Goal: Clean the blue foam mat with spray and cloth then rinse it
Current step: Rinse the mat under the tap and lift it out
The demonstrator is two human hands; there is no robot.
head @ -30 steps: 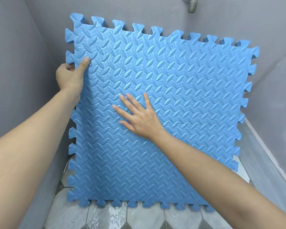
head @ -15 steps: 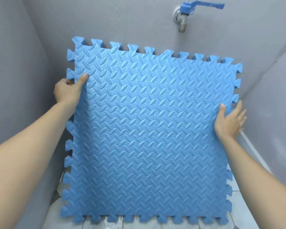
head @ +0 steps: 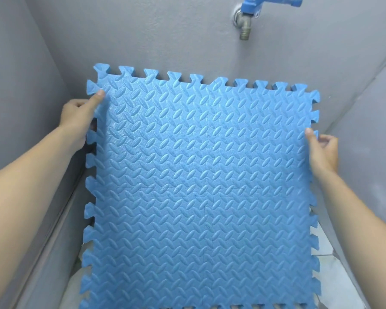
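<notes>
Both hands are holding the mat (head: 205, 186) upright between them: the left hand (head: 77, 118) is pinching its upper left edge, the right hand (head: 322, 150) its right edge, below the tap (head: 246, 21).

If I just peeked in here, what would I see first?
You'd first see the big blue foam mat with jigsaw edges, filling the middle and held up in front of the grey wall. The left hand grips its left edge and the right hand grips its right edge. Above it, on the wall, sits a tap with a blue handle, and no water is running.
</notes>
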